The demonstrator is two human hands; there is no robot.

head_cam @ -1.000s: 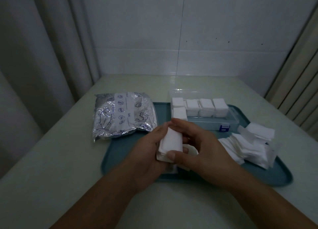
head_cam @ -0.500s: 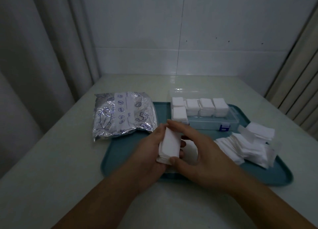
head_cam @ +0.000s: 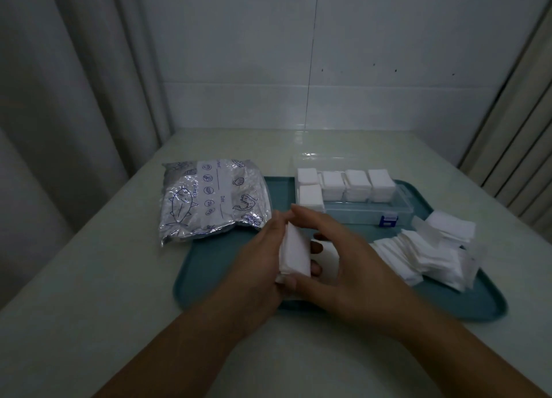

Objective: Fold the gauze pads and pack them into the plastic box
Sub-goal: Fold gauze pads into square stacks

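Gauze pad [head_cam: 294,252], white, partly folded: held upright over the near part of the teal tray [head_cam: 215,266], between both hands. Left hand [head_cam: 257,266]: grip curled round the pad's left side. Right hand [head_cam: 343,266]: grip pinching the pad, thumb at its lower edge, forefinger arched over its top. Plastic box [head_cam: 397,211]: clear, open, at the tray's far edge, holding folded pads. Loose gauze pile [head_cam: 430,251]: on the tray's right side. Foil bag [head_cam: 209,200]: overlapping the tray's far left corner, on the table [head_cam: 89,278].

silver foil bag [head_cam: 213,199] overlapping teal tray [head_cam: 209,266]; pale table [head_cam: 89,293]
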